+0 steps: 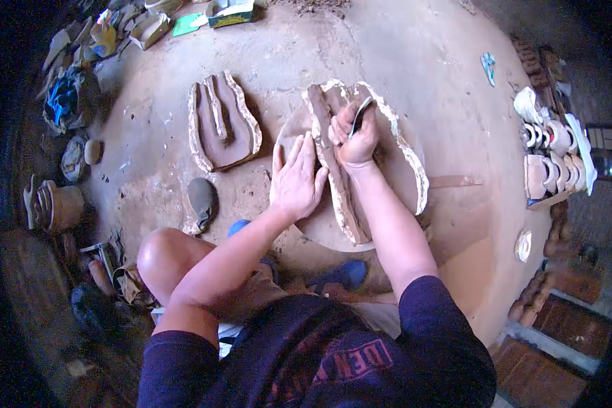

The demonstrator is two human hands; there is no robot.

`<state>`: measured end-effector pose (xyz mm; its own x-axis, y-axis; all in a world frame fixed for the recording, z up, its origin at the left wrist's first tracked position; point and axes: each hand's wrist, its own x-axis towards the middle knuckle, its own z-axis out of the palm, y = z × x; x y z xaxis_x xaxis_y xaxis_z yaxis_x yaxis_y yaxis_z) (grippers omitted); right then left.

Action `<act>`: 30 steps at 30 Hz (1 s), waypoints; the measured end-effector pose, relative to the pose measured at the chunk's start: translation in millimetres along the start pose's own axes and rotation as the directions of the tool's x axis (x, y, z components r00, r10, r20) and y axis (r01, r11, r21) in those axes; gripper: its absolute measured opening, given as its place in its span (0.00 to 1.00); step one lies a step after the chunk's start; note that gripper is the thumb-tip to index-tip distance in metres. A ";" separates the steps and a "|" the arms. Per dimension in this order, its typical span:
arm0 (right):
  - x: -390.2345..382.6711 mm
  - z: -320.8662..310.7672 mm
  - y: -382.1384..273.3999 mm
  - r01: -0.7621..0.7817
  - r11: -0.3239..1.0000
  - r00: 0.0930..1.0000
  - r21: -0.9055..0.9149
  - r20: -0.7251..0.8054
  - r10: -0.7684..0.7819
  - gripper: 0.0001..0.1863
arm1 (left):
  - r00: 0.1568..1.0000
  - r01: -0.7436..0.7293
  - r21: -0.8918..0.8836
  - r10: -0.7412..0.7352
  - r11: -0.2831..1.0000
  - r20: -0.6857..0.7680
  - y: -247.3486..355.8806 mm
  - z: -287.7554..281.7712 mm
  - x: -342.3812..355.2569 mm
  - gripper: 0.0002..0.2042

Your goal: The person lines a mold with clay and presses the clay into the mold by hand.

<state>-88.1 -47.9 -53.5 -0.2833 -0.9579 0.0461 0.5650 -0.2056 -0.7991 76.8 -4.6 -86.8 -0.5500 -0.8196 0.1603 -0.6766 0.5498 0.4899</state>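
A long brown clay mould piece (337, 183) with ragged cream edges lies in front of me on a pale round board (299, 228). My left hand (296, 178) is flat, fingers stretched, against the outer side of its left wall. Inside its hollow, my right hand (355, 138) is closed around a slim metal tool (361, 115); the working end is hidden by my fingers. To the left, on the floor, lies a second clay mould piece (224, 126) with the same cream rim and a narrow ridge down its middle.
A dark rounded pouch (202, 198) lies near my left knee. Bags and boxes (149, 30) line the far left, with a clay pot (62, 205) below them. Curved clay pieces (554, 170) are stacked at the right. A flat strip (455, 181) sits beside the board.
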 end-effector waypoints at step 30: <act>103.8 -12.2 -68.5 -0.353 0.382 0.913 -0.854 -0.225 0.339 0.10 | 0.994 -0.098 -0.049 0.101 0.994 0.044 -9.7 -11.6 18.5 0.40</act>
<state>-165.6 -130.8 -1.2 -0.2417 -0.8995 -0.3641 -0.3461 0.4304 -0.8336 78.9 -26.9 -78.7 -0.6365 -0.7522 0.1707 -0.5940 0.6192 0.5135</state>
